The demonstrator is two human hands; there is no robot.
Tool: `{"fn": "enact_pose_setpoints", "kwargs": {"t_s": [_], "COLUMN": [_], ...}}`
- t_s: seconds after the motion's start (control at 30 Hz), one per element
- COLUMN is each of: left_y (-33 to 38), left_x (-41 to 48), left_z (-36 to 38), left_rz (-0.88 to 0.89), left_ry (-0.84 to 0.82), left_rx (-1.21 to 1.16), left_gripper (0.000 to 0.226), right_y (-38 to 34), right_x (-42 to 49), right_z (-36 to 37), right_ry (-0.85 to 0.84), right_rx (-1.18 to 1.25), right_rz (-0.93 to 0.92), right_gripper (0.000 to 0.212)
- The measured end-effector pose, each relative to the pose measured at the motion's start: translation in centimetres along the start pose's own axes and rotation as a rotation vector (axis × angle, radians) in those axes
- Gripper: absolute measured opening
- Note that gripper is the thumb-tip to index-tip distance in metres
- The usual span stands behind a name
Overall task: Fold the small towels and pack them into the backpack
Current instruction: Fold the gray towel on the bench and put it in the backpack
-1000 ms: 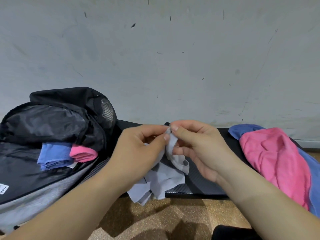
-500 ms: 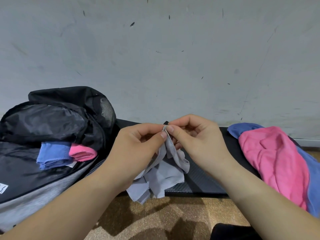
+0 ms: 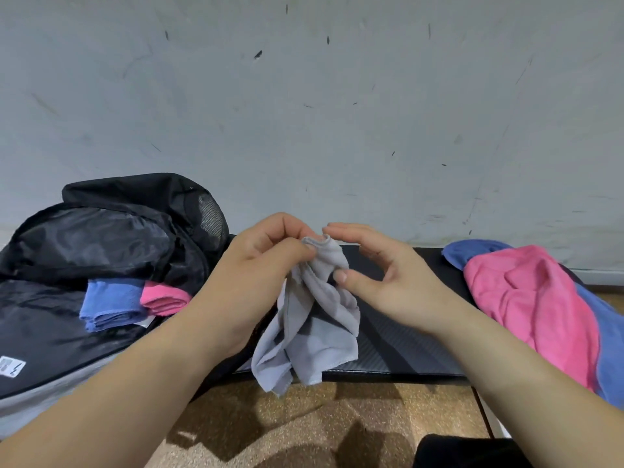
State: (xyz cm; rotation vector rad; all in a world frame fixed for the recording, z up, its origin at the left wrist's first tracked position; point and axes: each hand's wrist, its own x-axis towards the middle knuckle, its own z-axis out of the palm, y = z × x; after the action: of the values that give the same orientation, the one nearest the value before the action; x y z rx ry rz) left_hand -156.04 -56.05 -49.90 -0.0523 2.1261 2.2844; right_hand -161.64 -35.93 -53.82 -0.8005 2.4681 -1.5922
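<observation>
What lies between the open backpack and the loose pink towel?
In the head view, the grey towel hangs there from the left hand, the right hand beside it, above a black mat.

Very little here is legible to me. At about 8 o'clock in my view, a small white rectangular label [image 3: 11, 366] sits on the front panel of the black and grey fabric backpack [image 3: 50, 332]. Its right half carries a black zigzag mark like a lightning bolt. The dark print on its left half is too small and blurred for me to read. Towards 9 o'clock, a white tag [image 3: 143, 321] peeks from under the folded blue towel [image 3: 111, 298]; I cannot tell whether it bears print.
</observation>
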Motion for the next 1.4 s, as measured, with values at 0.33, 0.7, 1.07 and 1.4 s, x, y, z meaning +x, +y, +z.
{"fn": "enact_pose_setpoints", "kwargs": {"t_s": [0.33, 0.7, 1.07, 1.4], "left_y": [2.8, 1.2, -1.7, -1.4], "left_x": [-2.6, -1.5, 1.8, 0.9], "left_z": [-2.1, -3.8, -5.8, -4.1], "left_rz": [0.078, 0.0, -0.014, -0.015], "left_ry": [0.008, 0.342, 0.476, 0.301], "left_rx": [-0.281, 0.017, 0.287, 0.269], "left_gripper": [0.01, 0.011, 0.009, 0.011], "right_y": [-3.3, 1.8, 4.0, 1.6], "right_x": [-3.1, -4.4, -2.8, -5.0], "right_z": [-1.0, -3.5, -5.7, -7.7], "right_ry": [-0.159, -0.212, 0.27, 0.366], "right_rx": [0.018, -0.182, 0.368, 0.496], "right_rz": [0.031, 0.234, 0.378, 0.334], "right_gripper": [0.054, 0.011, 0.011, 0.009]}}
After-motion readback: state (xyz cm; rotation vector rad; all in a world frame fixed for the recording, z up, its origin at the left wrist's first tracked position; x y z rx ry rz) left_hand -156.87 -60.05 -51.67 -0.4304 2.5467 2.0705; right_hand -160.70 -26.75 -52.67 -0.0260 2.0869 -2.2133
